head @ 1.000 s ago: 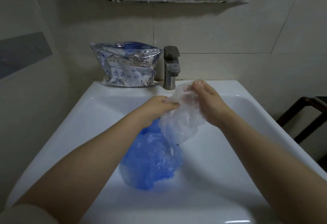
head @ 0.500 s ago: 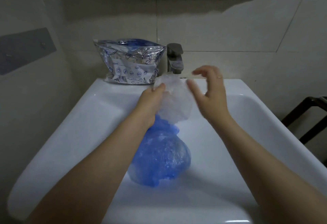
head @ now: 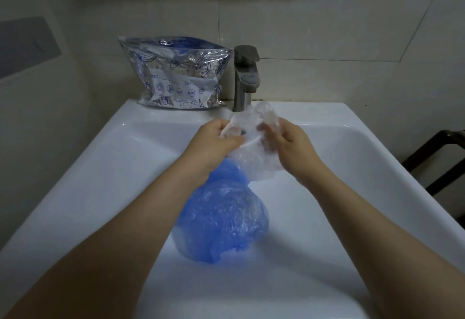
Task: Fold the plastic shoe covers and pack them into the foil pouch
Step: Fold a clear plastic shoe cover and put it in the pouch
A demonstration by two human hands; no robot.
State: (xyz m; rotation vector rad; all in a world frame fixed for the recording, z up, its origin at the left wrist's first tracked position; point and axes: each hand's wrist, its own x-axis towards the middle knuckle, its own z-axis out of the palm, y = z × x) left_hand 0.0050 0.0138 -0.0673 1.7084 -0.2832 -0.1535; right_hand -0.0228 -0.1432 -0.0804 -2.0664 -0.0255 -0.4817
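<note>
I take the grey metal faucet (head: pixel 246 77) at the back of the white ceramic sink (head: pixel 130 157) as my landmark. Just in front of its base, over the basin, I hold a crinkled clear plastic shoe cover (head: pixel 254 157) between both hands. My left hand (head: pixel 214 142) pinches its left edge, thumb and fingers curled in on the film. My right hand (head: pixel 292 145) has it from the right side, and its fingers (head: pixel 264 130) show through the clear plastic, curled into it. So both grips are clamped on the same cover, with its wrinkled top standing up just in front of the faucet base and its lower part hanging between my wrists.

Nearer to me than the faucet, down in the basin, lies a crumpled translucent blue plastic shoe cover (head: pixel 224 220). Its upper end runs up under my left wrist and behind the clear one; I cannot tell whether the two touch.

Just left of the faucet, on the back ledge of the sink against the tiled wall, stands the shiny silver foil pouch with blue printed drawings (head: pixel 176 77). Its mouth is open at the top and blue plastic shows inside it. Far to the right of the faucet, beside the sink, a dark wooden frame (head: pixel 437 157) is partly in view.
</note>
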